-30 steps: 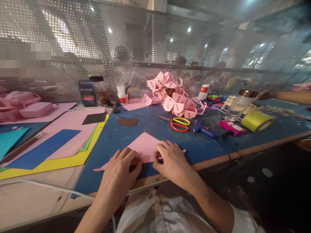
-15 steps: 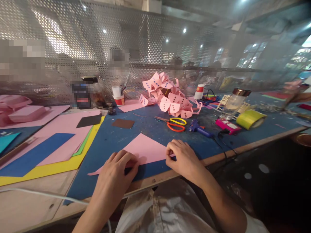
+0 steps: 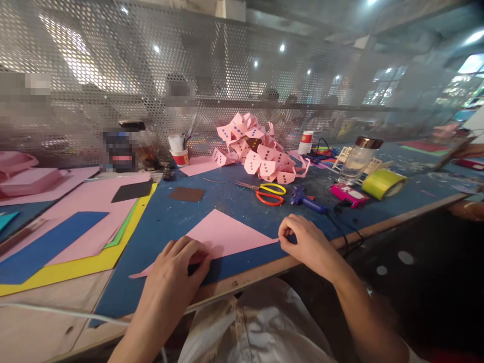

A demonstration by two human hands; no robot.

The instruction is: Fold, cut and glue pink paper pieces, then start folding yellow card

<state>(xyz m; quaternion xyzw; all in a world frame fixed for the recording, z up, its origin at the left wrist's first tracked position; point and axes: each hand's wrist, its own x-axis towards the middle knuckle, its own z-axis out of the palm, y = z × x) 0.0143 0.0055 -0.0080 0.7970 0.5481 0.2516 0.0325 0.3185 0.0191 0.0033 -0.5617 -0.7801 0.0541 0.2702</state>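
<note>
A pink triangular sheet lies on the blue table mat near the front edge, its long side towards me and a narrow pink strip at each end. My left hand rests over its left part, with thumb and index finger pinched on the paper's near edge. At the sheet's right tip, my right hand has its fingers closed on the thin pink end. Scissors with yellow and red handles lie behind the sheet. Right of them is a blue glue gun.
Pink folded pieces with dots are heaped at the back. Coloured sheets are stacked at left. A glass jar, green tape roll and pink box stand at right. A brown rectangle lies behind the sheet.
My right hand has slid to the right along the paper's edge, out to its right tip. My left hand stays on the left part. The whole view has shifted slightly.
</note>
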